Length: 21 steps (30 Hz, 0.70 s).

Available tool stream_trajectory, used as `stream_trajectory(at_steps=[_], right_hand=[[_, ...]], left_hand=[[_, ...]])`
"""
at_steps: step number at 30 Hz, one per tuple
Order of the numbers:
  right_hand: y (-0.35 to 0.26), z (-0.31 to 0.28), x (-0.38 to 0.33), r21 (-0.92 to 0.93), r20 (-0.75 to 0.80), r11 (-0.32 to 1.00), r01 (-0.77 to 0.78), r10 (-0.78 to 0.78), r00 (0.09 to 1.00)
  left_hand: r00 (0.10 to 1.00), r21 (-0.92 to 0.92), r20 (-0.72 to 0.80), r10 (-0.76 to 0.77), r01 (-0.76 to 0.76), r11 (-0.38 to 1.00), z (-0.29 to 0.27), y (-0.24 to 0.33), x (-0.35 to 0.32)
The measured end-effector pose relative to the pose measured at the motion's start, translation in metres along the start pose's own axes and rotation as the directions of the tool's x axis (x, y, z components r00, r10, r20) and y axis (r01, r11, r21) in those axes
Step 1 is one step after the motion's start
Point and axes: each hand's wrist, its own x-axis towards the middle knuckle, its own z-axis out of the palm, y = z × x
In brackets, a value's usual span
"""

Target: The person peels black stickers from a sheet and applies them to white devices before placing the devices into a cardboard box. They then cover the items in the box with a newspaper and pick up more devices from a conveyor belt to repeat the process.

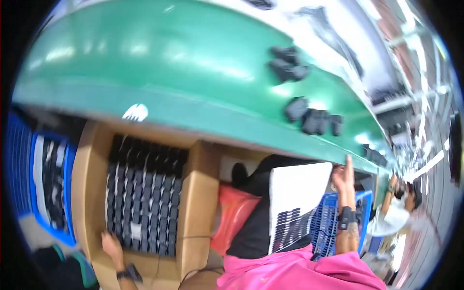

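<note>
Left hand (112, 245) rests open inside the cardboard box (193, 203) of black parts; right hand (342, 178) grips the white tray (295, 193) edge, steadying it.

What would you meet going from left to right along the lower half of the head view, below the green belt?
Blue crate → open cardboard box of dark parts with left hand at its near edge → orange bag → white tray → right hand

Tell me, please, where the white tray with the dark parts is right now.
In the head view the white tray sits lower right of centre, just below the green conveyor belt, beside the right hand and over the blue crate.
</note>
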Motion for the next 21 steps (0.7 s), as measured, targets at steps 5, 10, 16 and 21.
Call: stream_trajectory(at_steps=[5, 10, 16, 21], right_hand=[[-0.044, 0.034, -0.056, -0.961, -0.110, 0.268, -0.067, -0.147, 0.983], [-0.018, 0.163, -0.099, -0.631, 0.772, -0.472, 0.615, -0.458, 0.440], [0.047, 0.247, -0.076, -0.321, 0.942, -0.479, 0.817, -0.247, 0.225], [0.047, 0.228, -0.051, -0.295, 0.955, -0.482, 0.825, -0.157, 0.250]], left_hand=[[0.903, -0.559, -0.106, 0.416, -0.400, 0.726, -0.135, 0.191, 0.014], [0.625, -0.612, -0.489, 0.608, -0.743, 0.271, -0.263, 0.407, 0.023], [0.532, -0.616, -0.434, 0.727, -0.764, 0.192, -0.279, 0.561, 0.075], [0.628, -0.711, -0.246, 0.738, -0.635, 0.303, -0.294, 0.585, 0.098]])
